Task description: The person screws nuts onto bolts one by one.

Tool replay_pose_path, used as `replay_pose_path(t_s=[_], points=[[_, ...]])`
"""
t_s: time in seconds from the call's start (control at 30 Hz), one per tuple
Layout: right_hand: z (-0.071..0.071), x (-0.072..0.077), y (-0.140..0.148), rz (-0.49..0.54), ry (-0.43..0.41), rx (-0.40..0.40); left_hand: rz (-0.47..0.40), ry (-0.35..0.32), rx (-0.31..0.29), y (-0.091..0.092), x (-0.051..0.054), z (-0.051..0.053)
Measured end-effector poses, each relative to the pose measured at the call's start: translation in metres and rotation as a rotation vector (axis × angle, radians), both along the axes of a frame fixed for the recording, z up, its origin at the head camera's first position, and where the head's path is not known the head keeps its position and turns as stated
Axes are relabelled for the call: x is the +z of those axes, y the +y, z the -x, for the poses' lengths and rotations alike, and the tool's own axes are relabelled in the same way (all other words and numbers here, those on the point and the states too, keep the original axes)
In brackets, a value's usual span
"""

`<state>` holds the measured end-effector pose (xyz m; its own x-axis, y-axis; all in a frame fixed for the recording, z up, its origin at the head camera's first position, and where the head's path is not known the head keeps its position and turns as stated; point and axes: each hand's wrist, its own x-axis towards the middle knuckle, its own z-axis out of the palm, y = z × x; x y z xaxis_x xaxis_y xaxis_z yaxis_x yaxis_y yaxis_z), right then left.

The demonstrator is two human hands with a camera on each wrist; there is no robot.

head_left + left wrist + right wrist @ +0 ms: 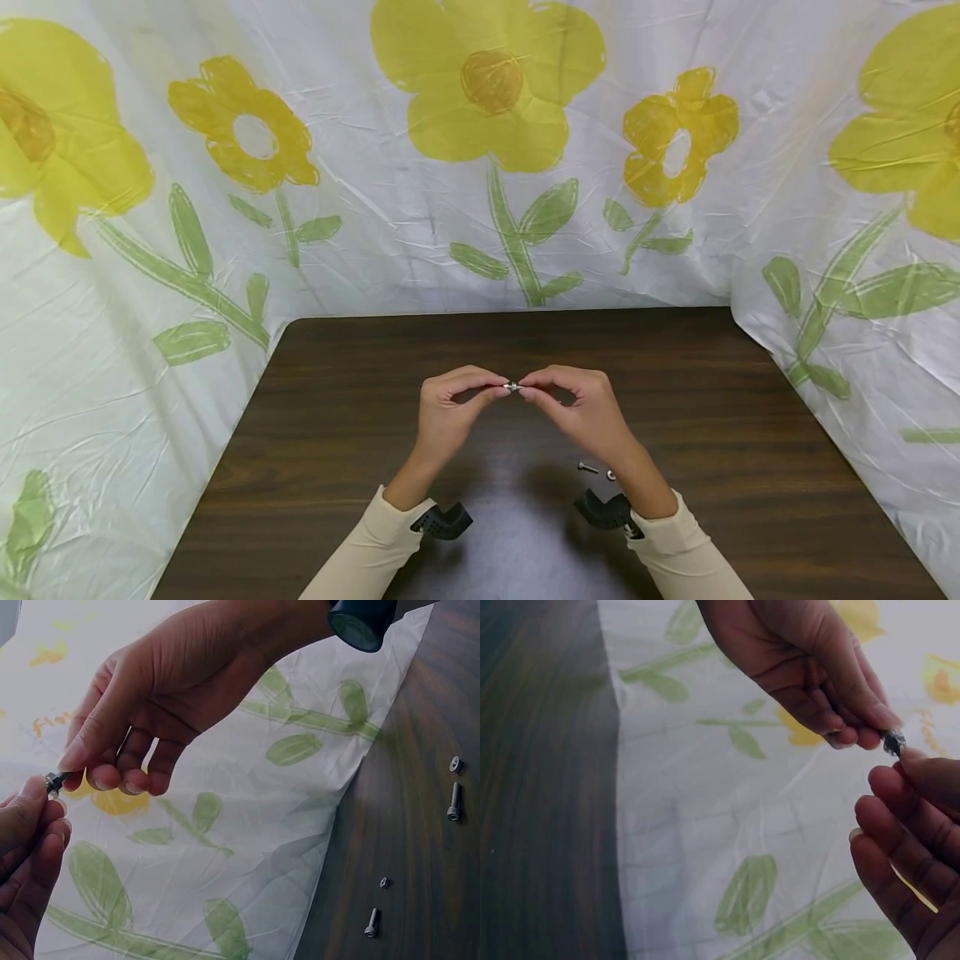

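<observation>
Over the middle of the table, the two hands meet fingertip to fingertip at a small metal bolt [513,387], with a wider ring-like part, perhaps a nut. Thumb and index finger of my left hand [444,410] pinch one end; those of my right hand [588,408] pinch the other. In the left wrist view, the bolt [54,782] is mostly covered by the fingertips. The right wrist view shows its shiny, rounded part [893,742] between both thumbs. Which hand has the head end, I cannot tell.
Beside the right forearm, a loose socket-head bolt [588,467] and a nut [611,475] lie on the dark wooden table [337,433]. Another bolt [371,922] and nut [385,883] show in the left wrist view. A flower-printed sheet [360,275] hangs around the table.
</observation>
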<state>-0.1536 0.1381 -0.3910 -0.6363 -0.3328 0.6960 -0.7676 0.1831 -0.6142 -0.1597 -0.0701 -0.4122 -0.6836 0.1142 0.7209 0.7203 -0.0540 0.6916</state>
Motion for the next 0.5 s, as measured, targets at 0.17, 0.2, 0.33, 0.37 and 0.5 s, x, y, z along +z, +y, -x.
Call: replay_pose_path(t_s=[0.17, 0.2, 0.33, 0.37, 0.5], points=[[0.0006, -0.0005, 0.0008, -0.003, 0.009, 0.009, 0.004, -0.017, -0.017, -0.0002, -0.0007, -0.0001], [0.0005, -0.0004, 0.0007, -0.002, 0.014, 0.008, 0.006, -0.022, -0.023, 0.0000, -0.0008, -0.0002], [-0.0006, 0.0011, -0.0001, 0.016, 0.029, -0.003, 0.023, -0.070, -0.037, 0.0001, -0.0008, -0.0002], [-0.0008, 0.0011, -0.0003, 0.021, 0.031, -0.009, 0.029, -0.082, -0.037, 0.0000, -0.0004, -0.0003], [-0.0017, 0.0006, -0.0012, 0.036, 0.028, -0.026, 0.047, -0.109, -0.040, -0.0009, 0.0061, -0.0035]])
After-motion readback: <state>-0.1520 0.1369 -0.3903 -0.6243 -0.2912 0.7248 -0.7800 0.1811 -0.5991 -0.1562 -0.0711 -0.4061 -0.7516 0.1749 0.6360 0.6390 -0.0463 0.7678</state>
